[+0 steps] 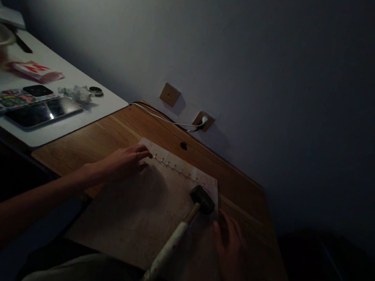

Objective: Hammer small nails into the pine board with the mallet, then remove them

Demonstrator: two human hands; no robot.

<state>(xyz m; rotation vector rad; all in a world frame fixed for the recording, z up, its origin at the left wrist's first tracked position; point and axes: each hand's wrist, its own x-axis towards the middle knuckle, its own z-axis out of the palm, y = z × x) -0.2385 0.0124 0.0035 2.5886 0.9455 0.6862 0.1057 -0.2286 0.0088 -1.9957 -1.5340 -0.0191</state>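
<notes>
Head view — pale board (pixel 145 220), nail row (pixel 178 170)

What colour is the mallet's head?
Black, seen in the head view: mallet head on a pale handle.

On the matt, grained wooden desk (pixel 252 204) lies a pale, dull wooden board (pixel 145 220) with a row of small shiny metal nails (pixel 178 170) along its far edge and a hammer (pixel 179 235) with a matt black head and a worn, whitish handle.

Both hands — left hand (pixel 122 162), right hand (pixel 231 248) — rest on a board (pixel 146 215) beside a hammer (pixel 182 228).
</notes>
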